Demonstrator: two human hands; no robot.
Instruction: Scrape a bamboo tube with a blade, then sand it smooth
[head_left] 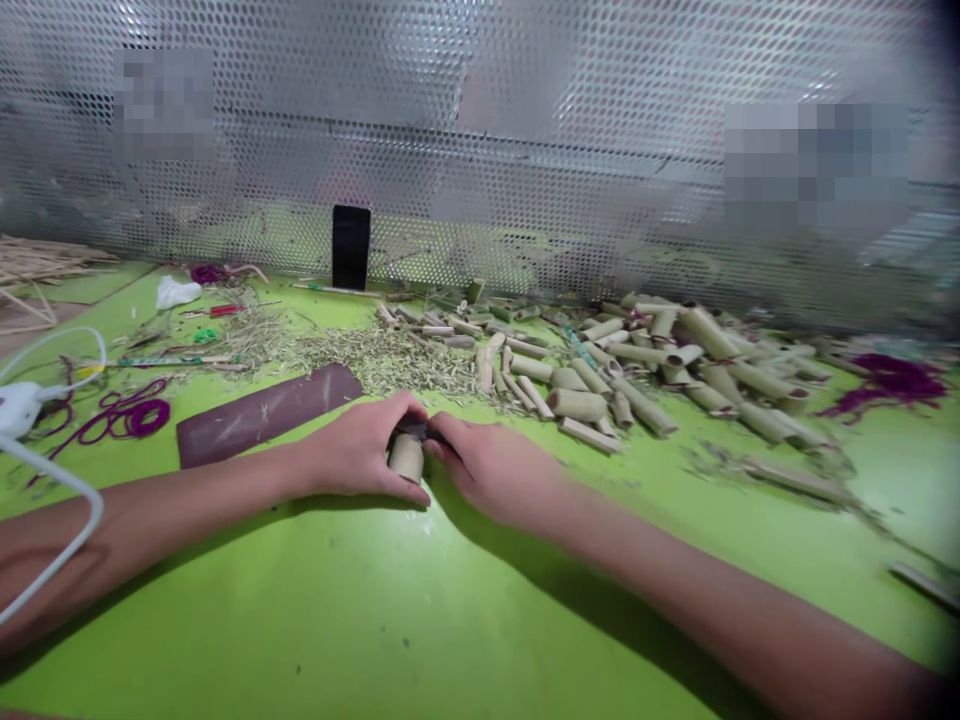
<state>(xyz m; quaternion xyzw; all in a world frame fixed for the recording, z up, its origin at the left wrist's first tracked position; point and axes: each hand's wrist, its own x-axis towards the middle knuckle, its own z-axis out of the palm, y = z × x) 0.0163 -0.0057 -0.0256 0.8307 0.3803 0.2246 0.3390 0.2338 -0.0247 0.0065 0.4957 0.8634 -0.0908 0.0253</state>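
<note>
Left hand (358,450) and right hand (487,470): together, fingers clamped on a short bamboo tube (406,458), upright-looking, mid-table on a green worktable (480,620). Just left, a brown abrasive sheet (266,415); far right, a heap of cut bamboo tubes (592,400); far centre, loose shavings (382,360).

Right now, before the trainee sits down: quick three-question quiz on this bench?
1. Which is nearer the dark brown sheet: the left hand or the right hand?
2. True or false: the left hand's fingers touch the short bamboo tube.
3. What stands upright against the perforated metal screen?

Key: 1. The left hand. 2. True. 3. A black phone.
</note>
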